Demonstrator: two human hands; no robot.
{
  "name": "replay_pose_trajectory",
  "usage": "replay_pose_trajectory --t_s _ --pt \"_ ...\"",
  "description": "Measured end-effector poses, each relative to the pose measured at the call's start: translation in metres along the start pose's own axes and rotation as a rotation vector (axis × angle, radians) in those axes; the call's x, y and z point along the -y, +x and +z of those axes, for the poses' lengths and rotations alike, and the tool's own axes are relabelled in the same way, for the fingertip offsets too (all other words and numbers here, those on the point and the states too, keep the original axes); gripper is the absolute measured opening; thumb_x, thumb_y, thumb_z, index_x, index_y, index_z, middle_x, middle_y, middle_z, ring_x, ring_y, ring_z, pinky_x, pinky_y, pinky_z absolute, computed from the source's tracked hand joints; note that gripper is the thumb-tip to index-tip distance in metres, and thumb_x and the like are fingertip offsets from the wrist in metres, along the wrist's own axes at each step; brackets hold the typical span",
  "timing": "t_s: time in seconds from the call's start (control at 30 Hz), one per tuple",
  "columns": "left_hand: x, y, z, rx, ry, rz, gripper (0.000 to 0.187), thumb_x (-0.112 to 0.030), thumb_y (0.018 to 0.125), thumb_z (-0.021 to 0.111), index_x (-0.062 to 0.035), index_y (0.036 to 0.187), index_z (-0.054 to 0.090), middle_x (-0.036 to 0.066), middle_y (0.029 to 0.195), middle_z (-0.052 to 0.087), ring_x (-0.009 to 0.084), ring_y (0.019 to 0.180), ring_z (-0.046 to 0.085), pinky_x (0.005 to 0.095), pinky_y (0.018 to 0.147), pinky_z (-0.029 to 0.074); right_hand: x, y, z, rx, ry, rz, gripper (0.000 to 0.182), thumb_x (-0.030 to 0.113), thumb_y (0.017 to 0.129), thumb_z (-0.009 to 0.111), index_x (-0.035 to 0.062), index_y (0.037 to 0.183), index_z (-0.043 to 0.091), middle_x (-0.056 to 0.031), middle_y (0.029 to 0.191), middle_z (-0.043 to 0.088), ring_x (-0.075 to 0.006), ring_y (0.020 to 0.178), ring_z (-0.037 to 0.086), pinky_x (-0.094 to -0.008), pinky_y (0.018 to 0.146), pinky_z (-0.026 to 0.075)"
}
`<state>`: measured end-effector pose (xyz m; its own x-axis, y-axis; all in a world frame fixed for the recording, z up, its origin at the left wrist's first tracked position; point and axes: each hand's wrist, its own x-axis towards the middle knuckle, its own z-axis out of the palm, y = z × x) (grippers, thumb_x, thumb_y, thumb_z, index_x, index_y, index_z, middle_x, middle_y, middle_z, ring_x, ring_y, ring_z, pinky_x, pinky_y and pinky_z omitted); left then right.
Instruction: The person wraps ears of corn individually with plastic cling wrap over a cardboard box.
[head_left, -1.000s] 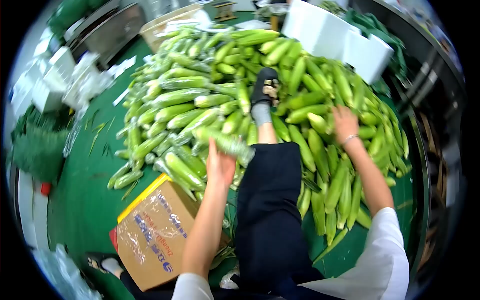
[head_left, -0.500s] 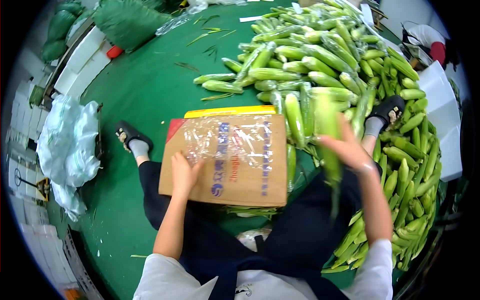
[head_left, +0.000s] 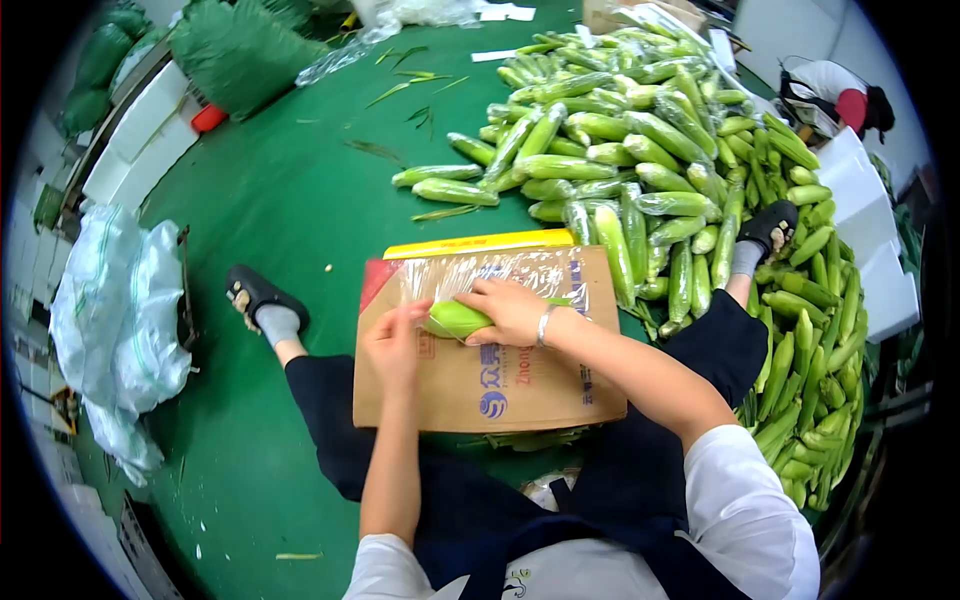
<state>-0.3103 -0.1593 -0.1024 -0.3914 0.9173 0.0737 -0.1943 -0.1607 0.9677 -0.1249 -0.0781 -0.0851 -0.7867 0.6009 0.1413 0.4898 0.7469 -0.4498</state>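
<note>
A cardboard box with blue and red print lies flat between my legs. Clear plastic film is spread over its upper part. On the film rests a green ear of corn, lying crosswise in its husk. My right hand is wrapped over the ear from the right and covers much of it. At the ear's left end, my left hand has its fingers pinched together on what looks like the edge of the film. Its fingertips are partly blurred.
Film-wrapped ears of corn are heaped ahead to the right. Unwrapped ears lie along my right side. A yellow item shows behind the box. White bundles stand at left, with green sacks farther back on the green floor.
My right hand has brought the ear of corn from the right down onto the film on the box. My left hand has shifted to the ear's left end, fingers now pinched.
</note>
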Motion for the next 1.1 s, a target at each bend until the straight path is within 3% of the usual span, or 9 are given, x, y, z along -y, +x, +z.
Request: replay_pose_trajectory --t_s 0.13,0.23,0.5,0.63,0.7,0.77,0.8,0.93,1.1 --pt "0.019 0.029 0.035 0.241 1.171 0.786 0.024 -0.027 0.088 0.064 -0.0044 0.097 0.064 0.011 0.09 0.059 0.0291 0.092 0.057 0.0423 0.081 0.046 -0.012 -0.021 -0.011 -0.302 -0.125 0.03 0.06 0.037 0.074 0.077 0.0041 0.117 0.053 -0.0143 0.103 0.054 -0.0347 0.101 0.052 -0.0435 0.086 0.043" --pt "0.018 0.041 0.031 0.436 1.257 0.528 0.038 -0.037 0.08 0.071 -0.0093 0.106 0.064 0.014 0.099 0.055 0.0335 0.1 0.052 0.0464 0.084 0.043 0.007 -0.082 -0.02 -0.519 -0.184 0.228 0.053 0.034 0.072 0.078 0.0009 0.105 0.053 -0.0146 0.096 0.053 -0.0332 0.093 0.051 -0.043 0.081 0.042" --pt "-0.008 0.04 0.023 0.767 1.291 0.597 0.057 -0.044 0.061 0.083 -0.0007 0.089 0.059 0.016 0.09 0.057 0.036 0.085 0.056 0.0436 0.072 0.048 -0.045 -0.105 -0.023 -0.813 0.13 0.478 0.01 0.012 0.081 0.067 0.0046 0.087 0.07 -0.0138 0.077 0.064 -0.0322 0.067 0.061 -0.0423 0.064 0.05" --pt "-0.018 -0.013 0.017 0.916 1.313 0.466 0.055 -0.041 0.056 0.085 -0.0026 0.082 0.056 0.018 0.084 0.059 0.0368 0.077 0.059 0.044 0.067 0.049 0.011 -0.113 -0.024 -0.512 0.656 0.858 0.016 0.013 0.084 0.061 0.0 0.087 0.069 -0.0195 0.082 0.065 -0.0322 0.076 0.064 -0.0413 0.074 0.051" --pt "-0.035 -0.043 0.017 1.075 1.357 0.287 0.056 -0.041 0.055 0.086 -0.0025 0.087 0.06 0.019 0.085 0.061 0.0363 0.076 0.061 0.0426 0.067 0.051 0.059 -0.142 0.0 -0.295 0.197 0.477 0.025 0.022 0.09 0.057 0.0004 0.101 0.063 -0.0196 0.099 0.058 -0.0333 0.096 0.055 -0.041 0.085 0.047" --pt "-0.042 -0.062 0.014 1.088 1.27 -0.122 0.065 -0.039 0.057 0.086 -0.0002 0.102 0.06 0.022 0.094 0.062 0.037 0.086 0.061 0.0402 0.076 0.051 0.088 -0.16 0.014 -0.427 0.075 0.34 0.031 0.027 0.093 0.055 0.0006 0.108 0.058 -0.018 0.109 0.054 -0.0331 0.103 0.05 -0.0406 0.09 0.044" --pt "-0.067 -0.074 0.037 1.032 0.961 -0.012 0.047 -0.029 0.078 0.077 0.0049 0.107 0.062 0.024 0.09 0.066 0.0344 0.081 0.063 0.0413 0.076 0.05 0.082 -0.157 0.011 -0.425 0.074 0.354 0.031 0.027 0.093 0.055 0.0006 0.108 0.058 -0.018 0.109 0.054 -0.0331 0.103 0.05 -0.0406 0.09 0.044" --pt "-0.058 -0.061 0.033 0.452 1.426 0.717 0.059 -0.041 0.08 0.073 0.0069 0.111 0.059 0.029 0.092 0.063 0.0423 0.087 0.062 0.047 0.077 0.05 0.034 -0.084 0.004 -0.308 -0.065 0.456 0.038 0.027 0.093 0.052 -0.0001 0.12 0.053 -0.018 0.119 0.052 -0.0307 0.113 0.049 -0.0396 0.095 0.04" --pt "-0.003 -0.02 0.017 0.401 1.455 0.767 0.075 -0.031 0.059 0.086 0.0013 0.117 0.052 0.024 0.104 0.059 0.0407 0.098 0.056 0.0402 0.087 0.046 -0.025 0.024 -0.027 -0.029 -0.238 0.347 0.033 0.025 0.085 0.06 0.0029 0.108 0.064 -0.0185 0.117 0.061 -0.0293 0.107 0.056 -0.0387 0.093 0.043"
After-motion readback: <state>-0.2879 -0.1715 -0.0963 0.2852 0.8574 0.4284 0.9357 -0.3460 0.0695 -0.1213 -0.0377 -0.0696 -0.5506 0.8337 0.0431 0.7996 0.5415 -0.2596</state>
